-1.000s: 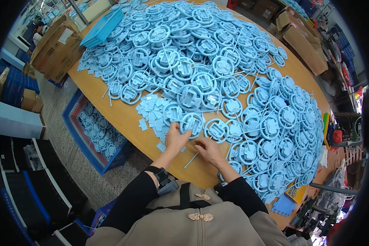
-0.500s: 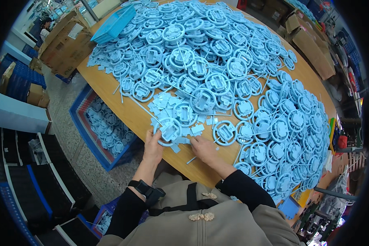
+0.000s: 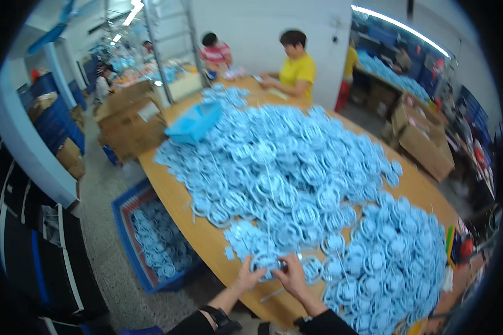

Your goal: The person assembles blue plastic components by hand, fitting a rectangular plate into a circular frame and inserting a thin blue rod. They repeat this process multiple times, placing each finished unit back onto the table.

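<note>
Between my two hands is a round, light blue plastic part [image 3: 266, 261], a ring with a frame across its middle, held above the near edge of the table. My left hand [image 3: 248, 276] grips its left side, fingers closed round the rim. On the opposite side, my right hand [image 3: 292, 272] is closed with thumb and fingers pressed on the part; any small piece under them is hidden by blur. Small flat light blue plates [image 3: 246, 239] lie just beyond my hands. A similar ring part [image 3: 311, 269] rests right of my right hand.
A big heap of ring parts [image 3: 285, 162] covers the wooden table [image 3: 207, 257], with another heap [image 3: 380, 262] at right. A blue basket [image 3: 193, 124] sits at the far left edge. A blue crate [image 3: 151, 285] of parts stands on the floor. A yellow-shirted person [image 3: 297, 72] works across the table.
The view has tipped up, bringing the room and co-workers into sight. My right hand has come from the table to the ring part, which is now between both hands, off the table.
</note>
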### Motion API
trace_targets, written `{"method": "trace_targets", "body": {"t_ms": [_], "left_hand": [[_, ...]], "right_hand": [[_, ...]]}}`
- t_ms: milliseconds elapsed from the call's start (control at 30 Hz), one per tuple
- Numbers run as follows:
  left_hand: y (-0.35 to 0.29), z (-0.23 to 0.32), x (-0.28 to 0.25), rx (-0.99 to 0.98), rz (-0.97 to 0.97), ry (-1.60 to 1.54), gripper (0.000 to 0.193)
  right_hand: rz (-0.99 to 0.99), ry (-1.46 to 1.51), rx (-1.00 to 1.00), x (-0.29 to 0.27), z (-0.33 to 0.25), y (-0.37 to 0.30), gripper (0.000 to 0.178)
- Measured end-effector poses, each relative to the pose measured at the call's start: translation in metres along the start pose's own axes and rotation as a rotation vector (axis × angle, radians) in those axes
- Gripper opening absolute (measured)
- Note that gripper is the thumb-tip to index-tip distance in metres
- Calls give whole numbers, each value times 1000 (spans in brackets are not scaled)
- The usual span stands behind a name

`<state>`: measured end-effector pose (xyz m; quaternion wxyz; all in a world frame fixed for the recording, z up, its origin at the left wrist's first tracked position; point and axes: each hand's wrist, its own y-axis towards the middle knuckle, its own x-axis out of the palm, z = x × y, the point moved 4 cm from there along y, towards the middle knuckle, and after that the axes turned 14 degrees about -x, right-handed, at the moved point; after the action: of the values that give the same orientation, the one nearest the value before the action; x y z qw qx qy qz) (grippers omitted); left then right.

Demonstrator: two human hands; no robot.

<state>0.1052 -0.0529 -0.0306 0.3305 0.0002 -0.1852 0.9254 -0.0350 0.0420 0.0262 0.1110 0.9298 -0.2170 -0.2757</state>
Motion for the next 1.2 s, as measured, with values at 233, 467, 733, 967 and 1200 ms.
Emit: {"method": "trace_targets", "body": {"t_ms": [233,467,733,967,1200], "left_hand": [[-3,4,19,-51,-43,-12,39],[3,17,45,-118,-76,152,35],[1,-2,77,-115,-203,155,46],[52,14,62,121,-1,657,67],[121,62,8,48,130,1406,85]], "right_hand": [[72,745,502,11,51,-36,40],[204,678,498,-9,54,-41,31],[302,643,594,-25,64,-79,28],[875,569,541,-138,119,-125,13],[138,496,431,-64,83,-51,30]]}}
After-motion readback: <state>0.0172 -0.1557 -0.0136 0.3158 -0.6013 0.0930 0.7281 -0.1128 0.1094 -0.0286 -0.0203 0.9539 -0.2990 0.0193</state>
